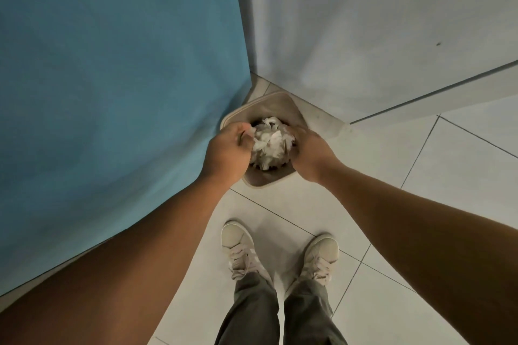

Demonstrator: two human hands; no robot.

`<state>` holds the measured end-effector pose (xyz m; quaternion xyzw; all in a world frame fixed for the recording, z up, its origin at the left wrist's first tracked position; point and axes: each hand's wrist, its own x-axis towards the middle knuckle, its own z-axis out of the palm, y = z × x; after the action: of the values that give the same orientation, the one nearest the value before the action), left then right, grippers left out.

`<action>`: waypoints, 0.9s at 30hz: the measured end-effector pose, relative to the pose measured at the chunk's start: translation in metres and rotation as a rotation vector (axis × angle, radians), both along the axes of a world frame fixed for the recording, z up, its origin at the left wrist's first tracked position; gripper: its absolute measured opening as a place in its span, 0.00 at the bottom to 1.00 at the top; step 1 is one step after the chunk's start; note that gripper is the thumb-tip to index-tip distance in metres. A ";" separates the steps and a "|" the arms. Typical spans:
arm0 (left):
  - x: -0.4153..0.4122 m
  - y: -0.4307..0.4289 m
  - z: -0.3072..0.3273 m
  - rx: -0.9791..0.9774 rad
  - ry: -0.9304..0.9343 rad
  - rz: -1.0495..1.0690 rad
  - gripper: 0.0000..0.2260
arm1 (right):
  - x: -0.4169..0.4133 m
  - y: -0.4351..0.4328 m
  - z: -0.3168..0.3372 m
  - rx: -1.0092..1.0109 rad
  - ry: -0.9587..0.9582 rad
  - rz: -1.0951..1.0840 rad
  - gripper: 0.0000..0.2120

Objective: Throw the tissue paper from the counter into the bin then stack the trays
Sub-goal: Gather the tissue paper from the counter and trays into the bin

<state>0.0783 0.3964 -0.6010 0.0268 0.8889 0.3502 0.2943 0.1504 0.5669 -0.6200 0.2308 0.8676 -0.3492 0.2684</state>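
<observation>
A crumpled wad of white tissue paper (268, 143) sits between both of my hands, right over the open mouth of a small beige bin (276, 101) on the floor. My left hand (228, 148) presses the wad from the left with fingers curled on it. From the right, my right hand (307, 148) clasps the same wad. The bin's inside is mostly hidden by the tissue and my hands. No trays or counter are in view.
A blue wall or panel (112, 92) rises close on the left, and a pale wall (378, 22) stands behind the bin, which sits in their corner. White floor tiles (420, 218) stretch to the right. My two shoes (241, 249) stand just short of the bin.
</observation>
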 end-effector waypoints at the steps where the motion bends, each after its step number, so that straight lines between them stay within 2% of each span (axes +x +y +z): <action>1: 0.001 0.000 0.006 -0.005 0.006 -0.015 0.11 | 0.003 0.002 0.009 0.008 0.010 -0.006 0.28; 5: 0.012 0.005 0.047 -0.001 0.090 -0.088 0.13 | 0.017 0.004 0.059 0.032 0.058 0.026 0.28; 8: 0.021 0.012 0.090 -0.008 0.187 -0.167 0.14 | 0.022 0.006 0.118 0.067 0.137 0.048 0.25; 17: 0.050 0.033 0.274 0.001 0.467 -0.272 0.16 | 0.032 0.020 0.312 0.314 0.354 0.190 0.22; 24: 0.057 0.036 0.400 0.032 0.618 -0.266 0.19 | 0.041 0.022 0.440 0.347 0.493 0.178 0.24; 27: 0.054 0.034 0.441 0.021 0.676 -0.242 0.19 | 0.040 0.021 0.481 0.332 0.571 0.139 0.29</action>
<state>0.1324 0.4299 -0.1601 0.2491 0.9227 0.2933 0.0227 0.1909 0.5880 -0.1386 0.1047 0.9664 -0.2347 -0.0035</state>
